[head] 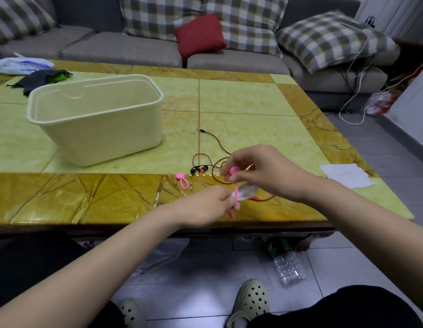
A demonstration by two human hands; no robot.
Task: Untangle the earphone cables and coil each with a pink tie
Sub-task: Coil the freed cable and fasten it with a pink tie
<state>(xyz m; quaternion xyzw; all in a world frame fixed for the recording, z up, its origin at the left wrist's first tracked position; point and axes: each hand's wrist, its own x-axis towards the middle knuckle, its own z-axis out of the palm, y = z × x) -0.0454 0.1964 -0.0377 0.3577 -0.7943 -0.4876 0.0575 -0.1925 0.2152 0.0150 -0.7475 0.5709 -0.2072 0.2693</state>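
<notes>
Both hands are up over the near edge of the table [87, 200], working at one pink tie [234, 171]. The right hand [260, 172] pinches its round head between curled fingertips, and the left hand [210, 205] grips the strap lower down, the pink tail poking out beneath its fingers. A crumpled clear wrapper [245, 191] sits against the strap between the two hands; I cannot tell which hand has hold of it. The earphone cable [218, 144] lies loose on the table just beyond and under the right hand, its earbuds [199, 169] just left of that hand and its plug [202, 130] farther out. A second pink tie [182, 180] lies flat just beyond the left hand. A cream tub [99, 129] stands well off beyond the left hand, and a sheet of paper [345, 175] lies out past the right wrist.
</notes>
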